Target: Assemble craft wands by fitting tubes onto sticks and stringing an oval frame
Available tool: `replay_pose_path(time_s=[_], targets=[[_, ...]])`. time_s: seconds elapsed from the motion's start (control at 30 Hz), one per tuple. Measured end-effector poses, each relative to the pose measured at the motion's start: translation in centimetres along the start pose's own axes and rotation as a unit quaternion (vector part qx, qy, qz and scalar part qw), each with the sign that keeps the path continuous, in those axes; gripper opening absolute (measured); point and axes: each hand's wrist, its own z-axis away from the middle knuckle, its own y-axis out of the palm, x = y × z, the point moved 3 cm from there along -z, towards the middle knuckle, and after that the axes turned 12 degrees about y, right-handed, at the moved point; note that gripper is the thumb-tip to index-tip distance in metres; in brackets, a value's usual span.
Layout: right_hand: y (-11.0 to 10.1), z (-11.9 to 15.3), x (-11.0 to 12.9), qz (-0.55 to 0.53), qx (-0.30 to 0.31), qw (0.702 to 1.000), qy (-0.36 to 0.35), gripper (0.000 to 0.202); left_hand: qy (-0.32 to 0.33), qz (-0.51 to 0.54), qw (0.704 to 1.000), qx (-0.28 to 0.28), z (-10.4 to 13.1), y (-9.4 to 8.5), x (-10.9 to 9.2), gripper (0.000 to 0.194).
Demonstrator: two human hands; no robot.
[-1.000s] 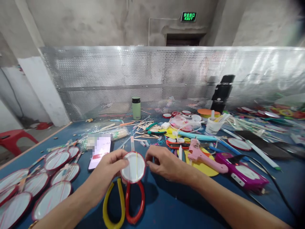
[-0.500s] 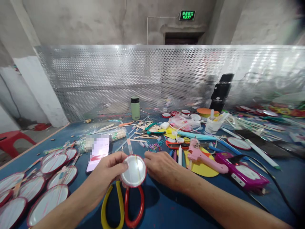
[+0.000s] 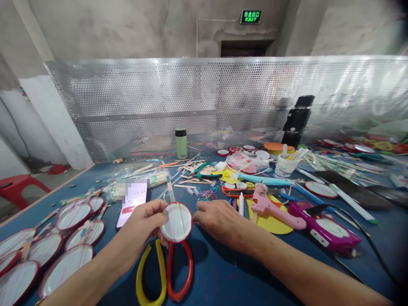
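Note:
My left hand point(image 3: 149, 219) pinches the left edge of a round, red-rimmed lid point(image 3: 177, 224) with a pale inner face. A thin yellowish band runs down across it, and a flat craft stick point(image 3: 170, 190) sticks up from its top. Close to the lid's right rim is my right hand point(image 3: 215, 219), its fingers curled together; what they hold, if anything, is hidden. Below the lid, a pair of scissors or cutters with one yellow handle and one red handle point(image 3: 180, 293) lies on the blue table, its upper part covered.
Several similar lids with sticks point(image 3: 66, 265) lie at left, beside a lit phone point(image 3: 132, 204). To the right are a pink glue gun point(image 3: 276, 208), a purple device point(image 3: 331, 229) and a white cup point(image 3: 285, 165). Small coloured bands point(image 3: 208, 193), pliers point(image 3: 204, 172) and a green bottle point(image 3: 181, 143) stand or lie farther back.
The lid and my left hand have shifted slightly up and left in view. My right hand stays close to the rim, with a slightly wider gap visible at its lower side.

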Motion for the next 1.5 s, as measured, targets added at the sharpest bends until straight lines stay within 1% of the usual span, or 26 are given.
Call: replay_pose_path(time_s=[0.1,0.17,0.23,0.3,0.33,0.4,0.47,0.5,0.6,0.63,0.67,0.73,0.87,0.97,1.07,1.13,1.2,1.3,1.37,1.5], targets=[[-0.1,0.0,0.5,0.024,-0.001,1.000,-0.018,0.016,-0.002,-0.013,1.000,0.025,0.2,0.3,0.0,0.005],[0.0,0.0,0.6,0.017,-0.009,1.000,-0.018,0.017,-0.006,-0.017,0.999,0.036,0.3,0.6,0.0,0.007],[-0.1,0.1,0.5,-0.030,-0.029,0.999,0.003,0.014,-0.014,-0.013,0.999,0.038,0.5,0.7,0.0,0.011],[-0.5,0.2,0.0,-0.126,-0.064,0.989,0.036,0.008,-0.023,-0.006,0.998,0.053,0.5,0.8,0.2,0.020],[-0.8,0.3,-0.2,-0.187,-0.085,0.977,0.058,0.007,-0.025,-0.003,0.998,0.065,0.5,0.9,0.3,0.024],[-1.2,0.5,-0.8,-0.303,-0.110,0.941,0.105,0.010,-0.023,-0.002,0.996,0.090,0.5,0.9,0.7,0.029],[-1.3,0.5,-1.2,-0.398,-0.106,0.900,0.145,0.006,-0.019,-0.005,0.995,0.101,0.5,0.9,1.0,0.030],[-1.2,0.5,-1.3,-0.440,-0.091,0.879,0.160,0.005,-0.018,-0.008,0.995,0.099,0.5,0.9,1.1,0.030],[-0.6,0.5,-1.2,-0.549,-0.014,0.814,0.190,0.017,-0.016,-0.020,0.995,0.100,0.7,1.2,1.0,0.034],[-0.4,0.5,-1.1,-0.574,0.012,0.796,0.193,0.018,-0.013,-0.022,0.995,0.101,0.8,1.3,0.8,0.037],[-0.3,0.5,-0.9,-0.590,0.031,0.784,0.190,0.018,-0.008,-0.021,0.994,0.104,0.9,1.5,0.6,0.040],[-0.4,0.7,-0.7,-0.599,0.051,0.780,0.172,0.017,0.000,-0.012,0.993,0.115,1.1,1.8,0.0,0.045],[-0.6,0.9,-0.6,-0.590,0.085,0.790,0.141,0.020,-0.002,0.014,0.988,0.157,1.5,2.4,-0.7,0.046],[-0.8,1.1,-0.4,-0.585,0.111,0.794,0.123,0.022,0.003,0.016,0.988,0.154,1.5,2.1,-0.3,0.049],[-0.7,1.2,-0.3,-0.599,0.128,0.781,0.117,0.023,-0.007,0.015,0.986,0.165,1.4,1.7,0.5,0.050],[-0.6,1.2,-0.3,-0.610,0.126,0.772,0.125,0.023,-0.020,0.018,0.986,0.167,1.2,1.5,0.9,0.050],[-0.5,1.2,-0.4,-0.614,0.112,0.770,0.132,0.025,-0.025,0.025,0.987,0.160,1.1,1.4,1.2,0.049],[-0.5,1.1,-0.5,-0.616,0.087,0.771,0.138,0.029,-0.018,0.034,0.986,0.162,1.0,1.4,1.2,0.044],[-0.7,1.1,-0.5,-0.623,0.074,0.766,0.139,0.030,-0.015,0.031,0.985,0.167,1.1,1.5,1.2,0.040],[-0.9,1.0,-0.3,-0.635,0.066,0.757,0.139,0.026,-0.007,0.026,0.983,0.180,1.2,1.4,1.5,0.039]])
